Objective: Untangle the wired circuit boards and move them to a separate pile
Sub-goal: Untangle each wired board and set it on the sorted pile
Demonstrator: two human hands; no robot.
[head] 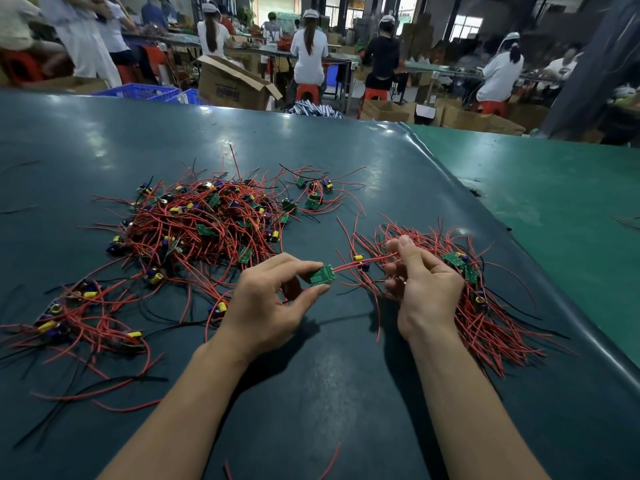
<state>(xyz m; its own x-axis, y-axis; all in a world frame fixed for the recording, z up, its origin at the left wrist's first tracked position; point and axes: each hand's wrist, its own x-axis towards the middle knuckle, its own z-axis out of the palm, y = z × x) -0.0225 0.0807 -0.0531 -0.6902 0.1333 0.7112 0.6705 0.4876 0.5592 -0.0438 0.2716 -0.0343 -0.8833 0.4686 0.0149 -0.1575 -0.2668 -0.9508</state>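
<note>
My left hand (273, 299) pinches a small green circuit board (322, 275) between thumb and fingers, just above the table. Red wires (367, 262) run from that board to the right, where my right hand (420, 282) pinches them. A big tangled heap of boards with red and black wires (207, 220) lies at the centre left. Under and behind my right hand lies a second pile of wired boards (485, 306), its wires fanned toward the lower right. A smaller loose clump (79, 320) sits at the left.
The dark green table mat (311, 393) spreads toward me; a lighter green table (554, 209) adjoins at the right. A few boards (311, 192) lie loose behind the heap. Beyond the far edge are cardboard boxes (235, 84), blue crates and seated people at benches.
</note>
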